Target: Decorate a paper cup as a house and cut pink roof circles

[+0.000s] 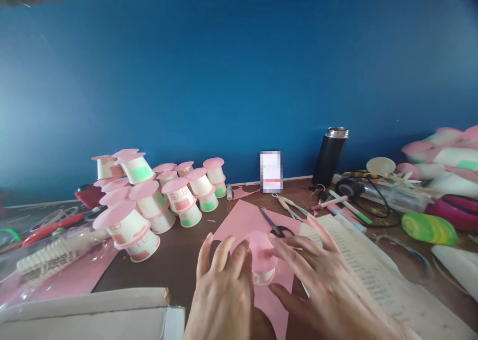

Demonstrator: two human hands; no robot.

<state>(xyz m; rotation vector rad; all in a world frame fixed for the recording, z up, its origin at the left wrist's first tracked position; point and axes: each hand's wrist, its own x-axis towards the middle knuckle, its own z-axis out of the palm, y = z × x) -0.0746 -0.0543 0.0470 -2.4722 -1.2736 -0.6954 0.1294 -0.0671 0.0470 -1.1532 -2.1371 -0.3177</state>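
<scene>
A small paper cup house with a round pink roof (262, 260) stands on a pink paper sheet (244, 219) in front of me. My left hand (222, 285) is at its left side, fingers curved against the cup. My right hand (317, 280) is at its right, index finger and thumb touching the roof and the cup's side, the other fingers stretched out. Both hands hold the cup between them.
A pile of finished cup houses (149, 200) lies at the left. Scissors (275, 225), tweezers (289, 205), pens (349, 208), a black flask (330, 156), tape roll (349, 186), printed sheet (373, 260) and cardboard box (85, 312) surround me. More cups (444, 153) sit at the right.
</scene>
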